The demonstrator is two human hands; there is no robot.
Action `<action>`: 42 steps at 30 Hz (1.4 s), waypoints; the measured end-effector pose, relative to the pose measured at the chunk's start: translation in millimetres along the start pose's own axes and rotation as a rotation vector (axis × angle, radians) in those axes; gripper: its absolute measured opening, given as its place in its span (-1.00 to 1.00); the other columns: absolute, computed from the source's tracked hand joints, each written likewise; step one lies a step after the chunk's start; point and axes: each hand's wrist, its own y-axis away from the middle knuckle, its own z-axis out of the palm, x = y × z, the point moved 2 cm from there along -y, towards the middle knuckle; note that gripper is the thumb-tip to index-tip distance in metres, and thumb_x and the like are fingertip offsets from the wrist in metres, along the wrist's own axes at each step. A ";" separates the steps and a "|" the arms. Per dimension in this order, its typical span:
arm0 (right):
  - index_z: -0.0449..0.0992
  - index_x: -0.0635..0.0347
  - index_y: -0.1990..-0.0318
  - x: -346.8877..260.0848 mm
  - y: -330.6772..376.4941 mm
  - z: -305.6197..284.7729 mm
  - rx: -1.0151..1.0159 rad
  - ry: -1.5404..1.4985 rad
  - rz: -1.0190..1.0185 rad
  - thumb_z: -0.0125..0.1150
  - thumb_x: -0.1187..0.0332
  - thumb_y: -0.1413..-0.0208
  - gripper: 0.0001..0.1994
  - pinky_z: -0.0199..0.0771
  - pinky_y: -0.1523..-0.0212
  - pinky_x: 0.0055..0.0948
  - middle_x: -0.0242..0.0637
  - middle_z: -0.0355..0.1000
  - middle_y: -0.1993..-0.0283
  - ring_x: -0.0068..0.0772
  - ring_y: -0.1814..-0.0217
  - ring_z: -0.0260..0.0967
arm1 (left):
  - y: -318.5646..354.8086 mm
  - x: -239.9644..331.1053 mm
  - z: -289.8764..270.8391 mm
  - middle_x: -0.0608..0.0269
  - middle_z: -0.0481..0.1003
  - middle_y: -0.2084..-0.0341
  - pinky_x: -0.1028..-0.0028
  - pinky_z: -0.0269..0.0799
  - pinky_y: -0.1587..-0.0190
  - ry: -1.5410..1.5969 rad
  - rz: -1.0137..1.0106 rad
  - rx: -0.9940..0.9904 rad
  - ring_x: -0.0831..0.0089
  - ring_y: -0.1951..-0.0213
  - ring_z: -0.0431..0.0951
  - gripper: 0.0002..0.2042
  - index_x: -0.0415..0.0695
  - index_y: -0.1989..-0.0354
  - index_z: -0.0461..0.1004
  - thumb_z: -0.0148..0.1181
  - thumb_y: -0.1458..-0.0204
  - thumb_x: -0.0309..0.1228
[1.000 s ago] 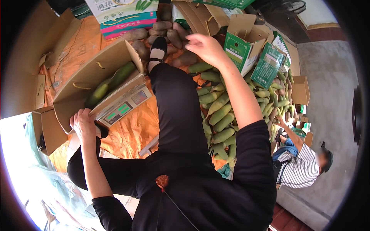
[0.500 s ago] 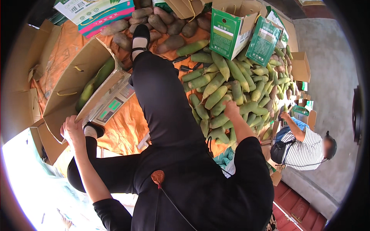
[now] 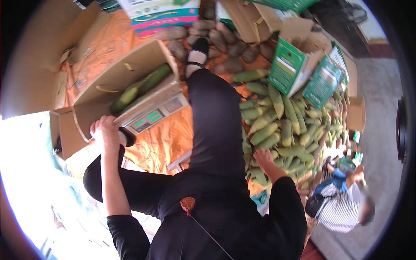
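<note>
On the left, my left hand (image 3: 105,129) has its fingers curled over the near edge of an open cardboard box (image 3: 93,96). Long green radishes (image 3: 143,86) lie inside that box. The box rests by a scale (image 3: 151,120) with lit green digits. To the right of my knee, my right hand (image 3: 263,158) reaches onto the near-left part of a heap of green radishes (image 3: 288,130). Its fingers look stretched out over the radishes, and nothing shows lifted in them.
Green cartons (image 3: 288,65) stand on the heap's far side. Brownish-red roots (image 3: 236,50) lie beyond my foot on an orange sheet (image 3: 167,143). A white, blue and pink carton (image 3: 162,15) stands at the back. Another person in a striped shirt (image 3: 340,212) is at the right.
The whole view has swung, so the scene sits further right. My right hand has moved nearer to me over the heap. My left hand stays on the box edge.
</note>
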 end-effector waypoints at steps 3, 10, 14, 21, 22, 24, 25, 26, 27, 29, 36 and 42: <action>0.43 -0.11 0.10 -2.9 -0.9 -11.9 0.021 0.019 -0.040 0.15 0.34 0.11 -0.68 0.21 0.02 -0.23 -0.46 0.32 0.08 -0.37 -0.09 0.20 | 4.4 -1.7 -1.9 0.26 0.44 0.48 0.18 0.22 -0.06 0.005 -0.045 0.024 0.23 0.26 0.45 -0.89 -0.02 0.48 0.53 0.29 0.25 -0.45; 0.33 -0.06 -0.05 12.6 22.7 -52.6 0.068 -0.407 0.247 0.40 0.40 0.33 -0.36 0.17 -0.09 -0.12 -0.36 0.32 -0.02 -0.24 -0.18 0.20 | 8.1 -6.6 -1.5 0.28 0.42 0.48 0.09 0.15 -0.14 0.043 -0.101 -0.005 0.24 0.24 0.43 -0.91 -0.03 0.49 0.52 0.27 0.22 -0.48; 0.31 0.03 -0.03 39.3 22.6 -61.7 0.273 -0.702 0.591 0.46 0.43 0.38 -0.33 0.22 -0.10 -0.10 -0.30 0.30 -0.05 -0.09 -0.18 0.20 | 9.6 -5.3 -3.1 0.30 0.40 0.50 0.03 0.11 -0.17 0.046 -0.098 -0.001 0.27 0.26 0.42 -0.97 -0.03 0.52 0.50 0.23 0.17 -0.46; 0.16 0.25 -0.19 107.0 8.2 -156.6 0.859 -1.510 0.491 0.29 0.65 0.21 -0.29 0.25 -0.12 -0.37 -0.22 0.25 -0.07 -0.33 -0.10 0.24 | 14.6 -5.1 -4.9 0.33 0.38 0.51 -0.02 0.07 -0.19 0.044 -0.091 -0.006 0.29 0.27 0.42 -0.98 -0.03 0.54 0.49 0.17 0.13 -0.44; 0.14 0.24 -0.21 109.1 5.8 -185.5 0.941 -1.534 0.457 0.25 0.65 0.15 -0.32 0.24 -0.13 -0.39 -0.23 0.25 -0.10 -0.34 -0.11 0.24 | 14.8 -5.7 -5.4 0.33 0.38 0.51 -0.02 0.07 -0.19 0.048 -0.096 -0.002 0.29 0.27 0.42 -0.98 -0.03 0.54 0.49 0.17 0.13 -0.44; 0.13 0.25 -0.22 103.7 -0.3 -256.8 1.068 -1.600 0.346 0.20 0.64 0.07 -0.36 0.21 -0.16 -0.38 -0.23 0.24 -0.13 -0.35 -0.13 0.24 | 15.9 -7.3 -5.7 0.33 0.38 0.51 -0.02 0.06 -0.19 0.046 -0.104 -0.010 0.29 0.27 0.41 -0.98 -0.03 0.54 0.49 0.17 0.13 -0.46; 0.13 0.27 -0.21 97.9 -0.8 -297.6 1.117 -1.639 0.273 0.19 0.62 0.05 -0.38 0.19 -0.18 -0.36 -0.23 0.23 -0.14 -0.35 -0.13 0.24 | 15.4 -7.2 -5.1 0.33 0.38 0.51 -0.02 0.06 -0.19 0.051 -0.103 -0.008 0.29 0.27 0.41 -0.98 -0.03 0.54 0.49 0.17 0.13 -0.46; 0.13 0.29 -0.21 95.9 -3.1 -328.0 1.171 -1.605 0.197 0.18 0.60 0.03 -0.40 0.16 -0.21 -0.35 -0.23 0.24 -0.14 -0.36 -0.15 0.23 | 14.7 -6.8 -5.3 0.32 0.38 0.51 -0.02 0.06 -0.19 0.067 -0.103 0.001 0.29 0.26 0.41 -0.98 -0.03 0.54 0.49 0.16 0.14 -0.47; 0.13 0.31 -0.20 94.0 -7.0 -354.3 1.223 -1.574 0.123 0.17 0.59 0.02 -0.42 0.13 -0.23 -0.34 -0.22 0.24 -0.14 -0.36 -0.17 0.22 | 13.2 -5.4 -5.7 0.32 0.38 0.51 -0.02 0.06 -0.19 0.078 -0.099 0.008 0.29 0.26 0.41 -0.98 -0.04 0.54 0.49 0.16 0.14 -0.47; 0.13 0.33 -0.20 78.1 -16.5 -411.7 1.292 -1.664 -0.100 0.17 0.57 0.00 -0.43 0.06 -0.28 -0.33 -0.22 0.24 -0.15 -0.35 -0.22 0.19 | 10.4 -4.0 -4.1 0.31 0.38 0.50 -0.03 0.06 -0.19 0.067 -0.094 -0.001 0.29 0.26 0.41 -0.98 -0.04 0.53 0.49 0.16 0.14 -0.47; 0.19 0.26 -0.11 -16.2 -86.9 -538.5 1.007 -1.872 -0.634 0.21 0.69 0.09 -0.44 0.27 -0.19 -0.32 -0.21 0.30 -0.08 -0.36 -0.14 0.28 | 9.2 -8.8 -4.0 0.32 0.40 0.49 0.07 0.11 -0.17 0.042 -0.110 -0.004 0.28 0.24 0.42 -0.88 -0.03 0.51 0.52 0.31 0.27 -0.46; 0.22 0.26 -0.07 -63.7 -139.5 -528.7 0.714 -1.712 -0.514 0.38 0.52 0.10 -0.44 0.31 -0.08 -0.42 -0.23 0.29 -0.07 -0.42 -0.15 0.24 | 6.9 -8.1 -2.5 0.27 0.39 0.49 0.02 0.11 -0.17 0.076 -0.082 -0.010 0.25 0.25 0.42 -0.96 -0.05 0.53 0.48 0.18 0.16 -0.50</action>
